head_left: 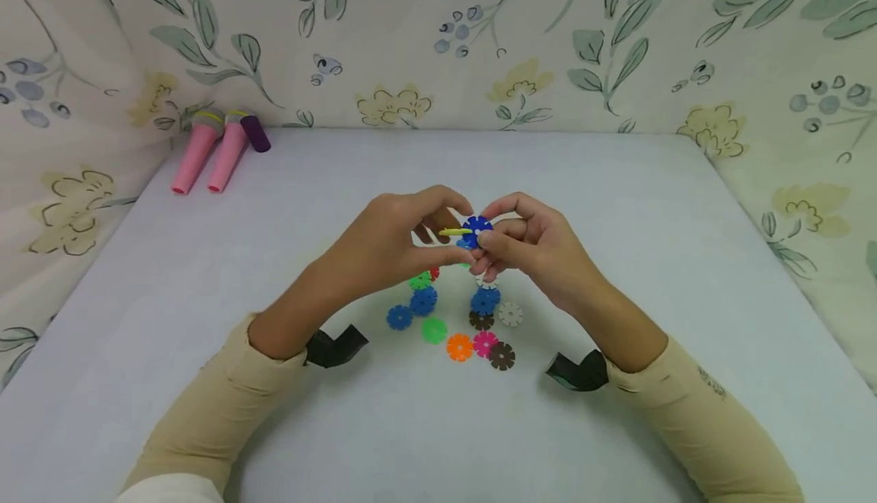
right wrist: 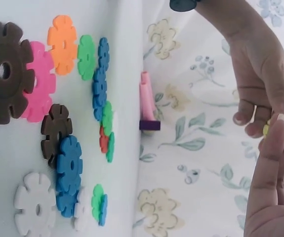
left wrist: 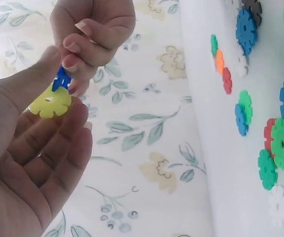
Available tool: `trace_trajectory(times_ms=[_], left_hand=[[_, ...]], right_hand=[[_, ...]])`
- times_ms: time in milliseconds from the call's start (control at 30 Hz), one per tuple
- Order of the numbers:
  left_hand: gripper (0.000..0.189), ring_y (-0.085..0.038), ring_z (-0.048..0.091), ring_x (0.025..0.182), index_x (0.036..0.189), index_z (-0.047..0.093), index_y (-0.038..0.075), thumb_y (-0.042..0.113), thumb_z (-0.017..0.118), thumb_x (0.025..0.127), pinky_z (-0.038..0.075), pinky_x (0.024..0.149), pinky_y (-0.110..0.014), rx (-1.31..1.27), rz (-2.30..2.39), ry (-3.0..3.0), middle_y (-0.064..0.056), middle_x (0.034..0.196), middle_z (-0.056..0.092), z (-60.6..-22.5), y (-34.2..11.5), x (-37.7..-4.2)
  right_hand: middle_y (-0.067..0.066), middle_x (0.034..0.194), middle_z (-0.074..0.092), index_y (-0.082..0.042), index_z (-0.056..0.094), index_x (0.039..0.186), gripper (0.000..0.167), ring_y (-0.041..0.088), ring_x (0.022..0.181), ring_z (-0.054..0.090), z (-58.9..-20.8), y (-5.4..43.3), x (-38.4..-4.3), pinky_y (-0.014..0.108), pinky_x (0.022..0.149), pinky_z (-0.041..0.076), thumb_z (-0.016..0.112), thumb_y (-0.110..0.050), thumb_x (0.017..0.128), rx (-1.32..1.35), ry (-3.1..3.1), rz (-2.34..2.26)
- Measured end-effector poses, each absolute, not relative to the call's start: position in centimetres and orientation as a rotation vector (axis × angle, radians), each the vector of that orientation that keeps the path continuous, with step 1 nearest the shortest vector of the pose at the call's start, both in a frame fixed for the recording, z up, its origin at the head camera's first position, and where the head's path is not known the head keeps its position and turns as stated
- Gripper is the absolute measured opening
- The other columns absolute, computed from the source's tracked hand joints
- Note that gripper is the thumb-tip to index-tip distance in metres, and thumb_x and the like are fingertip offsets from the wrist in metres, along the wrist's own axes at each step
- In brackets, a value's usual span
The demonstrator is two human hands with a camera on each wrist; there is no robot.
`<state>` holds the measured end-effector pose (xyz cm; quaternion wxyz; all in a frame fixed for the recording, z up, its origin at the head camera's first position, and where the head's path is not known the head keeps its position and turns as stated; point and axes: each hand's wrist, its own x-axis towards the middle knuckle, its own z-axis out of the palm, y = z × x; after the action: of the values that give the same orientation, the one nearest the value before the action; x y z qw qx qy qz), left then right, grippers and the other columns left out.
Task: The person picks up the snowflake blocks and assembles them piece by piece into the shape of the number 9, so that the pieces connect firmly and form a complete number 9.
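Note:
My right hand (head_left: 537, 248) pinches a dark blue notched building disc (head_left: 471, 224) between thumb and fingers, above the table. A yellow notched disc (left wrist: 50, 107) is joined edge-on to the blue one, the two at an angle. My left hand (head_left: 390, 237) is around the yellow disc, its thumb and index finger spread wide apart, fingertips close by the blue disc. In the left wrist view its other fingers lie loosely bent behind and below the yellow disc. A lighter blue disc (head_left: 464, 244) shows just below the held pair in the head view.
Loose notched discs lie below the hands, including orange (head_left: 460, 348), pink (head_left: 484, 343), brown (head_left: 502, 356), green (head_left: 434, 330), blue (head_left: 400, 317) and white (head_left: 511, 314); some overlap. Two pink toy microphones (head_left: 199, 154) and a purple piece (head_left: 256, 134) lie at the back left. Floral cloth (head_left: 411, 46) surrounds the table.

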<state>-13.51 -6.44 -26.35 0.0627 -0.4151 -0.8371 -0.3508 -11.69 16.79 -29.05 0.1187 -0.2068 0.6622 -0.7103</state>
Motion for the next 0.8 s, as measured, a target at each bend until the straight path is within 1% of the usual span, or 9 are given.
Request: trace_trajectory(times_ms=[67,133,200,300,400,533,600,667,800], left_hand=[[0.056,-0.011,0.067,0.086,0.129,0.062,0.008,0.029,0.084,0.083,0.055,0.075,-0.028,-1.246,-1.033,-2.609,0.001,0.098,0.073,-26.3,-6.5,-13.4],[0.056,-0.01,0.067,0.086,0.131,0.064,0.01,0.033,0.083,0.083,0.055,0.074,-0.027,-1.254,-0.987,-2.656,0.002,0.098,0.073,-26.3,-6.4,-13.4],[0.052,-0.009,0.067,0.085,0.129,0.067,0.011,0.034,0.082,0.084,0.054,0.072,-0.025,-1.257,-0.935,-2.685,0.004,0.096,0.073,-26.4,-6.4,-13.4],[0.044,-0.008,0.066,0.086,0.121,0.071,0.012,0.034,0.082,0.085,0.054,0.07,-0.025,-1.258,-0.885,-2.689,0.005,0.098,0.073,-26.3,-6.6,-13.6],[0.041,-0.008,0.064,0.087,0.118,0.073,0.011,0.034,0.083,0.085,0.054,0.069,-0.025,-1.232,-0.872,-2.678,0.005,0.098,0.072,-26.2,-6.9,-13.7],[0.04,-0.007,0.06,0.086,0.115,0.075,0.011,0.035,0.083,0.084,0.053,0.069,-0.025,-1.188,-0.887,-2.669,0.006,0.094,0.067,-25.9,-7.4,-13.8],[0.04,-0.008,0.06,0.087,0.116,0.075,0.011,0.034,0.082,0.084,0.053,0.069,-0.025,-1.178,-0.904,-2.667,0.006,0.094,0.067,-25.8,-7.4,-13.8],[0.04,-0.008,0.06,0.088,0.118,0.074,0.011,0.032,0.082,0.085,0.053,0.069,-0.025,-1.178,-0.923,-2.665,0.005,0.096,0.067,-25.8,-7.5,-13.8],[0.042,-0.009,0.062,0.092,0.121,0.072,0.009,0.029,0.081,0.086,0.054,0.07,-0.025,-1.185,-0.94,-2.659,0.002,0.101,0.07,-25.6,-7.5,-13.8]], right_hand=[[0.018,0.087,0.072,0.001,0.049,0.115,0.019,0.032,0.075,0.071,-29.2,16.8,-11.8,0.037,0.071,0.06,0.06,0.0,0.099,-0.623,1.953,-2.036],[0.018,0.088,0.072,0.001,0.048,0.113,0.019,0.035,0.076,0.07,-29.3,16.9,-11.9,0.039,0.071,0.06,0.061,-0.002,0.099,-0.656,1.958,-1.986],[0.02,0.092,0.072,0.001,0.048,0.114,0.02,0.038,0.079,0.07,-29.4,17.1,-12.1,0.041,0.071,0.06,0.061,-0.006,0.1,-0.696,1.966,-1.915],[0.023,0.098,0.07,0.001,0.05,0.116,0.018,0.043,0.083,0.069,-29.4,17.7,-12.6,0.046,0.072,0.059,0.054,-0.014,0.105,-0.758,1.982,-1.762],[0.02,0.096,0.069,-0.002,0.057,0.111,0.018,0.039,0.08,0.068,-29.8,18.2,-13.0,0.044,0.07,0.059,0.05,-0.017,0.106,-0.846,2.096,-1.453],[0.0,0.085,0.066,-0.014,0.065,0.098,0.006,0.018,0.074,0.063,-30.7,17.7,-12.6,0.033,0.066,0.055,0.065,-0.02,0.099,-0.962,2.295,-0.894],[-0.007,0.08,0.062,-0.019,0.066,0.093,0.01,0.011,0.073,0.059,-31.1,17.1,-12.0,0.03,0.065,0.052,0.075,-0.022,0.092,-0.977,2.332,-0.681],[-0.011,0.078,0.059,-0.021,0.064,0.09,0.019,0.009,0.074,0.057,-31.4,16.4,-11.3,0.029,0.065,0.05,0.082,-0.025,0.085,-0.966,2.351,-0.528],[-0.009,0.075,0.054,-0.019,0.061,0.086,0.029,0.01,0.073,0.053,-31.7,15.1,-10.1,0.028,0.063,0.047,0.088,-0.024,0.078,-0.943,2.402,-0.35]])
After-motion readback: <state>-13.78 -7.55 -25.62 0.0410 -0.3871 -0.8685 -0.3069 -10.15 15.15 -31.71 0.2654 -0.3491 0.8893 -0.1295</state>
